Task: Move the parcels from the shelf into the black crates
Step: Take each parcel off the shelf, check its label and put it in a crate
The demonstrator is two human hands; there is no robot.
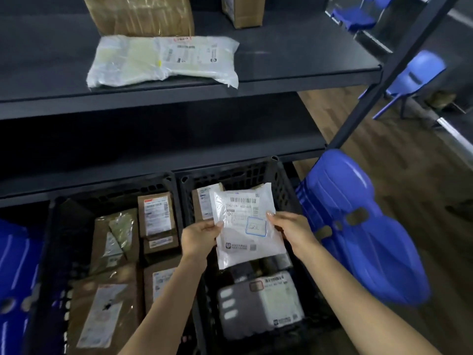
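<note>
Bare forearms [179,290] on show down to the bottom edge; left hand [202,237] and right hand [291,231] bare too, nails [270,214] neat and faintly glossy.

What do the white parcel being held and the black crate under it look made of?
White parcel: likely a thin plastic mailer bag, slightly glossy; it wrinkles and catches light. Black crate: apparently rigid moulded plastic, matte; its walls are a perforated grid with rounded corner posts.
</note>
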